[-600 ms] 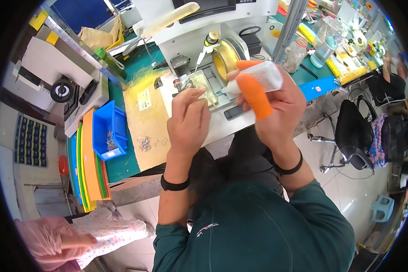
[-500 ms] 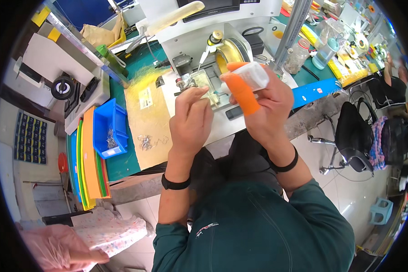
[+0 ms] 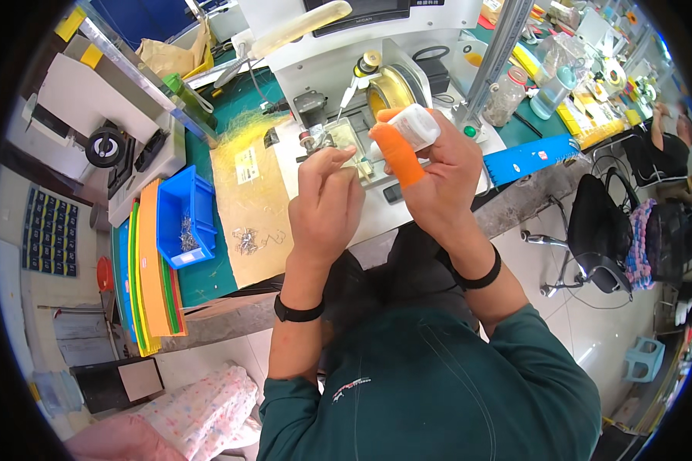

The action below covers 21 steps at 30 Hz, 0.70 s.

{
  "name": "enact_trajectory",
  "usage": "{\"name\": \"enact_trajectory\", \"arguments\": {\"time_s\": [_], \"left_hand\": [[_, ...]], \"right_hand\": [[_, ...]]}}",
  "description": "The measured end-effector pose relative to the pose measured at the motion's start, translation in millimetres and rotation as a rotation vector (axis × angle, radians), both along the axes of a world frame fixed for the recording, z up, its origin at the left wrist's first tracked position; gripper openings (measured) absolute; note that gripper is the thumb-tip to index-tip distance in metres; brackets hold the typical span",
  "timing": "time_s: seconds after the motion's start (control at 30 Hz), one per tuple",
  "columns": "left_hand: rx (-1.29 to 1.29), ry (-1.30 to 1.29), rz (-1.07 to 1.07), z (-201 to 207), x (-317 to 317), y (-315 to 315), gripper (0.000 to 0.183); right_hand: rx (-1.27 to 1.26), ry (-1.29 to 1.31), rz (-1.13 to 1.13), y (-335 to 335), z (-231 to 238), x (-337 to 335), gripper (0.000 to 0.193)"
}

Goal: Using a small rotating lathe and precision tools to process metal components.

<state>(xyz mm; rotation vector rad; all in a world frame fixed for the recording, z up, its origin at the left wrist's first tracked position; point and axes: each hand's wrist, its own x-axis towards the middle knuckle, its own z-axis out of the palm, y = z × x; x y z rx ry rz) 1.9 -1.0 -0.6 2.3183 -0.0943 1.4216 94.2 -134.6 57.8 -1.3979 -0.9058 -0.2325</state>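
My right hand (image 3: 444, 180) is closed around a small white bottle (image 3: 418, 127), tilted with its narrow end toward my left hand. Orange covers (image 3: 397, 154) sheathe the thumb and a finger of that hand. My left hand (image 3: 327, 203) is curled with the fingertips pinched together in front of a small clamp-like metal fixture (image 3: 317, 140); whatever they hold is too small to make out. Behind both hands stands a white machine (image 3: 292, 73) carrying a spool of yellow wire (image 3: 390, 91) and a black-and-gold roller (image 3: 367, 63).
On the left, a blue bin (image 3: 178, 203) holds small metal pieces, and more wire pieces (image 3: 246, 240) lie on a brown sheet (image 3: 231, 173). A lamp arm (image 3: 300, 29) hangs above. To the right are a blue strip (image 3: 532, 157), a jar (image 3: 506, 100) and a metal post (image 3: 496, 69).
My right hand has shifted left with the bottle, bringing it closer to my left hand, which stays nearly still. At the lower left, a pink-clothed person has moved downward.
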Motion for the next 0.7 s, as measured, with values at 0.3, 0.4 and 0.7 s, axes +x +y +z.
{"name": "enact_trajectory", "arguments": {"time_s": [0.3, 0.4, 0.7], "left_hand": [[-0.003, 0.007, 0.014, 1.3, -1.3, -0.3, 0.021], [-0.027, 0.008, 0.004, 0.2, 0.5, 0.1, 0.02], [-0.082, -0.011, -0.041, 4.0, 5.0, -0.8, 0.016]], "right_hand": [[0.006, -0.021, -0.023, 0.3, 1.0, -0.2, 0.019], [0.022, -0.035, -0.043, 1.6, 1.6, 0.4, 0.019], [0.252, -0.219, -0.222, -47.4, 34.1, 26.5, 0.02]]}}
